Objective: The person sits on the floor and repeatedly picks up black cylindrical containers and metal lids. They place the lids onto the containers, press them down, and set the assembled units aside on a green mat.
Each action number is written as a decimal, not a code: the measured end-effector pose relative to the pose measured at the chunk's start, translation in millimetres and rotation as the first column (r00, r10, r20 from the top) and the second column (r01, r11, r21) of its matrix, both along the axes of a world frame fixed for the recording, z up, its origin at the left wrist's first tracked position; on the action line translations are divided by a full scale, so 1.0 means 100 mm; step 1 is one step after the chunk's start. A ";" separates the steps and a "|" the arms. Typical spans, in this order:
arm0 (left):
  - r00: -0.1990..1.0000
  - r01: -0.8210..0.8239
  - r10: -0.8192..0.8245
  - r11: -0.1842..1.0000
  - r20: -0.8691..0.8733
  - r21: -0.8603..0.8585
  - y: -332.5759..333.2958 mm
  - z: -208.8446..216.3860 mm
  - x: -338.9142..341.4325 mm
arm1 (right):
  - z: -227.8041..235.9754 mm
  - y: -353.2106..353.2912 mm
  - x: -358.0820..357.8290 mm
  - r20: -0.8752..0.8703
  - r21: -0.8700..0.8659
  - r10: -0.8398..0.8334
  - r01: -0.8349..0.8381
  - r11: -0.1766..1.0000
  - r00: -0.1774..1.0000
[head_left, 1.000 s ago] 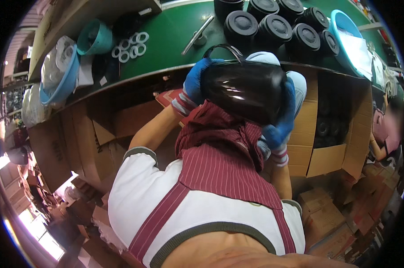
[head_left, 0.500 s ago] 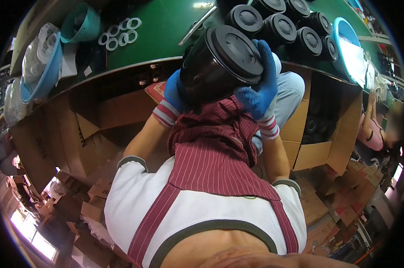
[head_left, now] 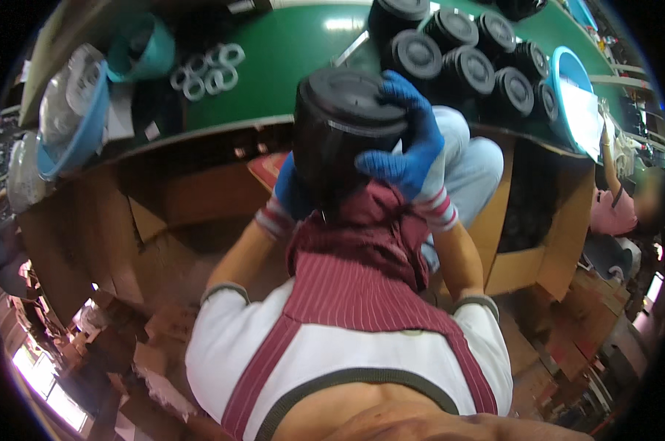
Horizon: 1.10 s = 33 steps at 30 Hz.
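Between my hands I hold a large glossy black canister [head_left: 329, 151] with a stepped, ridged black lid [head_left: 351, 95]. It stands nearly upright over my apron, in front of the table edge. My left hand [head_left: 294, 189], in a blue glove, grips the lower left side, its fingers partly hidden behind the canister. My right hand [head_left: 413, 140], also gloved in blue, curves round the right side. Its fingers lie on the lid's rim and its thumb lower on the wall. Several similar black canisters [head_left: 468, 70] stand on the green table beyond my right hand.
White rings [head_left: 216, 79] lie on the green table [head_left: 281, 44] at the far left, near a metal rod [head_left: 353, 46]. Blue basins [head_left: 567, 70] and a teal bucket [head_left: 145, 62] stand at the sides. Cardboard boxes [head_left: 520, 270] are below. Another person [head_left: 613, 212] sits at right.
The canister has shifted left and down and turned more upright, so its lid faces me less. Both hands have moved with it, keeping hold. The view has tilted slightly.
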<state>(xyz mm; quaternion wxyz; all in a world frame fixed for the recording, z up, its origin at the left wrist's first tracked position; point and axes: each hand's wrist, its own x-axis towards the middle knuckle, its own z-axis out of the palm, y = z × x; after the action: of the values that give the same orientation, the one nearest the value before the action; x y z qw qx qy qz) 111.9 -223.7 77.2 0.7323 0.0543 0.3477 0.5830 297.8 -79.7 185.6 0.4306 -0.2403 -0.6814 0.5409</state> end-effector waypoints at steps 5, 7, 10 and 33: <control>0.076 0.189 0.528 0.825 -0.846 0.532 0.37 1.07 -0.80 | 0.25 0.26 -0.56 0.063 0.511 -0.209 0.148 0.847 0.976; -0.342 0.443 0.542 0.814 -0.768 0.377 0.74 1.44 -1.02 | 0.15 0.44 -0.93 0.026 0.565 -0.146 0.106 0.818 0.989; -0.302 0.475 0.359 0.860 -0.883 0.187 1.28 1.27 -1.41 | -0.23 0.88 -1.42 -0.032 0.617 -0.136 0.126 0.776 0.990; -0.793 0.260 0.157 0.961 -0.589 -0.095 2.21 0.76 -2.03 | -0.77 5.26 -1.69 0.444 0.841 -0.760 0.073 0.536 0.474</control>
<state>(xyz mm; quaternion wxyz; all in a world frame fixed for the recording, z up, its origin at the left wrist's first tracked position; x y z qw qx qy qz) -91.1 -3.1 153.1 -0.0624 0.6769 0.7265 0.1007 128.7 446.4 108.3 0.2754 -0.4334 -0.8544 -0.0800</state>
